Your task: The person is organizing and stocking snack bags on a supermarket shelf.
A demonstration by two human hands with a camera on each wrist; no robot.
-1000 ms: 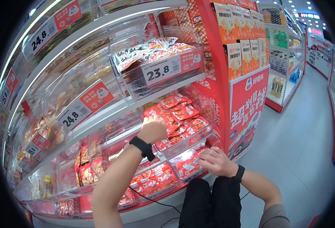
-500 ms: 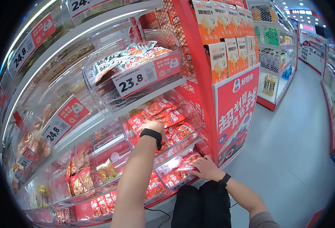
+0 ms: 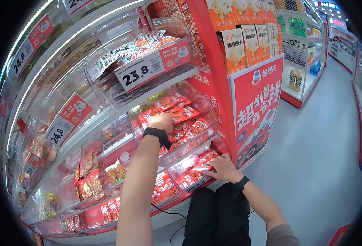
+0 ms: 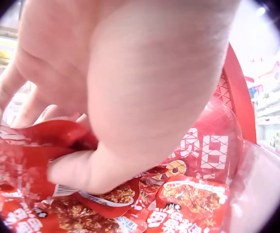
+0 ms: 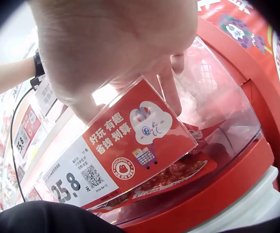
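In the head view my left hand (image 3: 161,122) is inside a clear bin of red snack packets (image 3: 188,128) on the middle shelf. The left wrist view shows its thumb pressed on the near face of a red packet (image 4: 33,154), fingers behind it, pinching it above the others. My right hand (image 3: 224,169) reaches over the front of a lower bin, close to more red packets (image 3: 200,167). In the right wrist view its fingers hang loosely behind a price card (image 5: 125,141) marked 25.8, near a packet's red edge; the card hides part of them.
Above the left hand juts a shelf with a bin (image 3: 148,61) priced 23.8. A red end panel with a poster (image 3: 257,110) stands to the right, beside the aisle floor (image 3: 308,156). Clear bins (image 3: 95,180) continue leftward. A black cable (image 3: 168,212) hangs by the knees.
The left hand has reached down into the red packets and now pinches one. The right hand has shifted over the lower bin's packets. The head view has turned slightly to the right.
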